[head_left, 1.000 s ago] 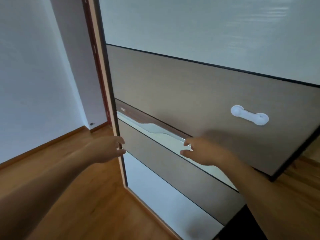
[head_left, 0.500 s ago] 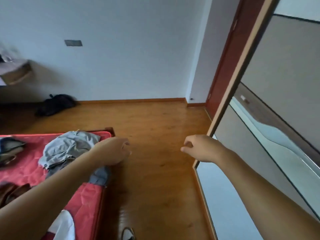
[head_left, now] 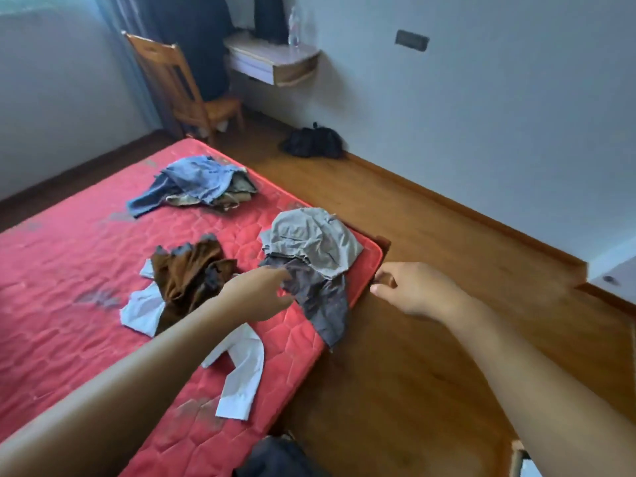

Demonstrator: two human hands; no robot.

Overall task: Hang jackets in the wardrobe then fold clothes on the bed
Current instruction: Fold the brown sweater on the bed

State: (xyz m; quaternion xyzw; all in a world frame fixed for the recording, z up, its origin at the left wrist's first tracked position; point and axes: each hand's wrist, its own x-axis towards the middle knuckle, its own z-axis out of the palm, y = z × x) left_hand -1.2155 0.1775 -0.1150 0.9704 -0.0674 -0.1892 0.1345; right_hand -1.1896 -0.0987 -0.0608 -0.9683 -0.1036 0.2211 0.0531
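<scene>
On the left, the bed (head_left: pixel 69 270) carries all the clothes that wait to be folded: a blue denim heap (head_left: pixel 196 182) far from the person, a brown garment (head_left: pixel 189 273) lying on a white shirt (head_left: pixel 241 370), and two grey pieces at the right corner.

The left hand (head_left: pixel 258 294) reaches with released, nearly straight fingers toward the dark grey garment (head_left: pixel 320 297) and holds nothing; I cannot tell if the fingertips already touch the cloth. This garment hangs partly over the bed edge, so I think a careless pull could let it slide down to the floor (head_left: pixel 447 235). Its upper part lies under the light grey garment (head_left: pixel 309 239), which may be dragged along with it. The left forearm passes over the white shirt and could sweep its sleeve off the edge.

The right hand (head_left: pixel 413 287) hangs beside the bed corner, fingers loosely curled, grasping nothing.

No brand, label or writing can be read on any cloth; the picture is too soft.
</scene>
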